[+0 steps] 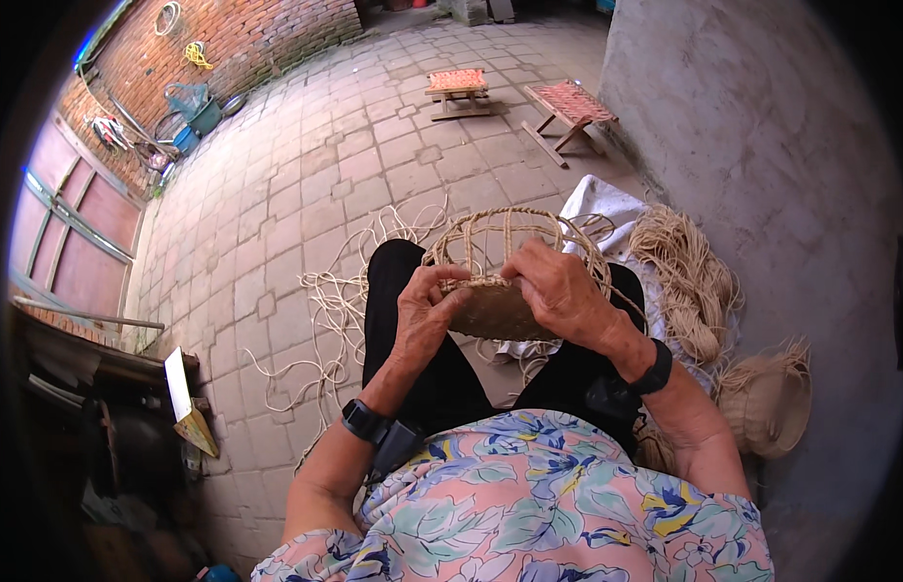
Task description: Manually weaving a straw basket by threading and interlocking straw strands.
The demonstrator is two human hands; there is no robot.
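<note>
A partly woven cord basket (pixel 500 307) rests over my knees, with an open frame of arched tan cords above a brown, flattish section facing me. My left hand (pixel 427 315) pinches the braided edge at the basket's left. My right hand (pixel 558 296) grips the same edge right of the middle, its fingers curled over it. Loose cord (pixel 330 286) trails on the paving to my left. A large hank of tan cord (pixel 682 272) lies on white cloth (pixel 597 199) by my right knee. A tan woven piece (pixel 771 398) with frayed strands sits at my lower right.
Two stools (pixel 456 80) (pixel 573 100) with orange woven seats stand ahead. A brick wall (pixel 247 39) with buckets (pixel 205 121) and metal doors (pixel 82 204) is at the left. A grey wall (pixel 771 116) rises at my right. Dark clutter (pixel 121 436) fills the lower left.
</note>
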